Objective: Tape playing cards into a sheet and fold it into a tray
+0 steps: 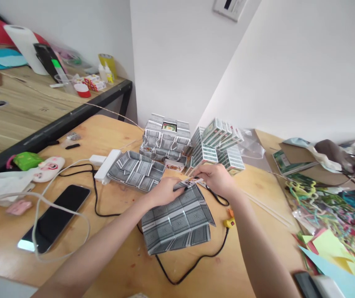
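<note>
My left hand (166, 191) is closed on a small stack of playing cards (191, 181), held above the far edge of a tray-like piece made of folded grey-patterned cards (177, 223). Fingers of my right hand (216, 177) pinch the stack's right end; how many cards they grip cannot be made out. Behind my left hand lies a second folded-card tray (135, 171). Farther back stands a larger boxy structure of the same cards (166, 138), with a loose face-up card pile (175, 165) at its front.
Stacked green-and-white card boxes (204, 155) stand behind my right hand. A black cable (192, 269) with a yellow plug (229, 222) loops around the near tray. On the left are a phone (56, 217) and a white power strip (108, 165). Colourful pipe cleaners (335, 207) lie at right.
</note>
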{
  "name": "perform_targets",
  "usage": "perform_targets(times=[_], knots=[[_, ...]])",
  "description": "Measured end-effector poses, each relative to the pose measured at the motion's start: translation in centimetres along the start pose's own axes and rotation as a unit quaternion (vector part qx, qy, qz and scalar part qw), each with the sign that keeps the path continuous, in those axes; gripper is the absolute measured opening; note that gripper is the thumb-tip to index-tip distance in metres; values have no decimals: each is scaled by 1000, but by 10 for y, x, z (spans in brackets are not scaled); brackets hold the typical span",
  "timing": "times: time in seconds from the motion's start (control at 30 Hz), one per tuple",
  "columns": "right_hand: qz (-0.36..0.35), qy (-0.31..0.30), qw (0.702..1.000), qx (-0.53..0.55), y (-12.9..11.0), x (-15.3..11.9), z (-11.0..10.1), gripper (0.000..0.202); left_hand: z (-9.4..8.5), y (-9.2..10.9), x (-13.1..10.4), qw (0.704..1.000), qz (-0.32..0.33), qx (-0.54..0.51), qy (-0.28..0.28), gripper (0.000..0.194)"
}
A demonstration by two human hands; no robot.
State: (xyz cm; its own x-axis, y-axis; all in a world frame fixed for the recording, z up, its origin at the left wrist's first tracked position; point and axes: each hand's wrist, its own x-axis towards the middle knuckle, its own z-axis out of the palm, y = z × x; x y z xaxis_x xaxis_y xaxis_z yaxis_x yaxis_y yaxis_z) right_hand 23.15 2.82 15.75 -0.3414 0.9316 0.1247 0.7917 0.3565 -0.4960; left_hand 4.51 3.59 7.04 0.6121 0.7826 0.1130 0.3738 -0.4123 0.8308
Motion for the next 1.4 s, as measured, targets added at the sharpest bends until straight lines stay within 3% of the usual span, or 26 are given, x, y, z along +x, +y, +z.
perform_targets(times=[0.47,0.73,0.87,1.07,1.4], knots=[[5,-20,988,153,30,8,11,24,1,1,1,1000,11,5,-21,24],[-22,-63,992,110,16,12,15,25,1,2,2,999,5,30,-22,19],[-21,-54,994,95,11,9,18,24,1,-2,4,999,-12,26,-24,21],[4,-41,995,93,17,2,14,23,3,-9,7,1000,-2,9,-4,23],[54,-21,994,96,29,-4,28,23,8,-8,16,999,-23,23,-24,24]])
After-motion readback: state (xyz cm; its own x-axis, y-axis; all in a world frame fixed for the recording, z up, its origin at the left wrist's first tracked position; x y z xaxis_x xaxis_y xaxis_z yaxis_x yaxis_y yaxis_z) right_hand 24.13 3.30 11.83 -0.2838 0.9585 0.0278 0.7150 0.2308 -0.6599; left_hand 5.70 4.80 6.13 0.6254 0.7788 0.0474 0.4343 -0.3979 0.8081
